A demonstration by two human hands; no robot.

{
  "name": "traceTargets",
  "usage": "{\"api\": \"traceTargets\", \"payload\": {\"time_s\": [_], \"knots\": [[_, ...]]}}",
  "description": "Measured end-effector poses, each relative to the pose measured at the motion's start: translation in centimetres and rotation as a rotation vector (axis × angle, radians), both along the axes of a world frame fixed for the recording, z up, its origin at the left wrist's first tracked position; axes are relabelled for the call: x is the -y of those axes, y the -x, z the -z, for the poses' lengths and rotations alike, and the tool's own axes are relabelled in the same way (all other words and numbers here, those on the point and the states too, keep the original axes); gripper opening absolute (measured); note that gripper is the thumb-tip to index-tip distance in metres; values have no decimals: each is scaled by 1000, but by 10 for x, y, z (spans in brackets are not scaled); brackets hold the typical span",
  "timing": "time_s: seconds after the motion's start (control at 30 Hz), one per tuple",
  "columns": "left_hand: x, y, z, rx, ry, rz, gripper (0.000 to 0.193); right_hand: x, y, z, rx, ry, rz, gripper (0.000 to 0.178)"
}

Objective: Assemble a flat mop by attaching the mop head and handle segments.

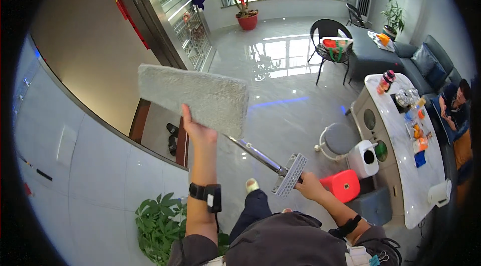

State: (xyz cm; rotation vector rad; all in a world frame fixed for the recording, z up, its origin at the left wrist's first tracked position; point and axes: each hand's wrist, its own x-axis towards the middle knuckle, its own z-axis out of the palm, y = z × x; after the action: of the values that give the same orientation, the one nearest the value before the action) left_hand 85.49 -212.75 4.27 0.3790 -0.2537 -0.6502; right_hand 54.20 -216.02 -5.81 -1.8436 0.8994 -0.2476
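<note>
My left hand (196, 128) is raised and grips the near edge of a flat mop's grey pad head (195, 96), which is lifted in the air and tilted. The mop's metal handle (255, 154) runs down to the right from the head. A grey slotted squeezer piece (290, 175) sits on the handle, and my right hand (309, 186) holds the handle just below it. Both wrists wear black bands.
The glossy grey floor (285, 85) spreads ahead. At right are a white marble-topped table (396, 136) with clutter, a round grey stool (339, 139), a red stool (343, 185), and a white bin (365, 158). A person sits on the sofa (453, 108). A green plant (158, 221) stands below left.
</note>
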Motion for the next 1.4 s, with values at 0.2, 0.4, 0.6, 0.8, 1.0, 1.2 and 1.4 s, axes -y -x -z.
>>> {"api": "traceTargets", "payload": {"time_s": [0.2,0.4,0.6,0.8,1.0,1.2,1.4], "knots": [[73,-86,35,153,-258,24,44,59,-75,13,-53,180,34,22],[107,-123,29,-90,-466,314,26,102,-123,31,-140,266,118,28],[137,-244,16,21,-347,286,19,147,-162,39,-189,270,171,29],[196,-333,-11,-117,-48,318,32,206,-215,38,-258,316,168,26],[292,-348,24,960,-807,-472,81,285,-285,49,-87,343,152,29],[369,-409,16,909,-999,-1189,116,346,-337,39,-60,353,70,28],[413,-478,2,777,-688,-1039,88,408,-368,32,-75,354,25,29]]}}
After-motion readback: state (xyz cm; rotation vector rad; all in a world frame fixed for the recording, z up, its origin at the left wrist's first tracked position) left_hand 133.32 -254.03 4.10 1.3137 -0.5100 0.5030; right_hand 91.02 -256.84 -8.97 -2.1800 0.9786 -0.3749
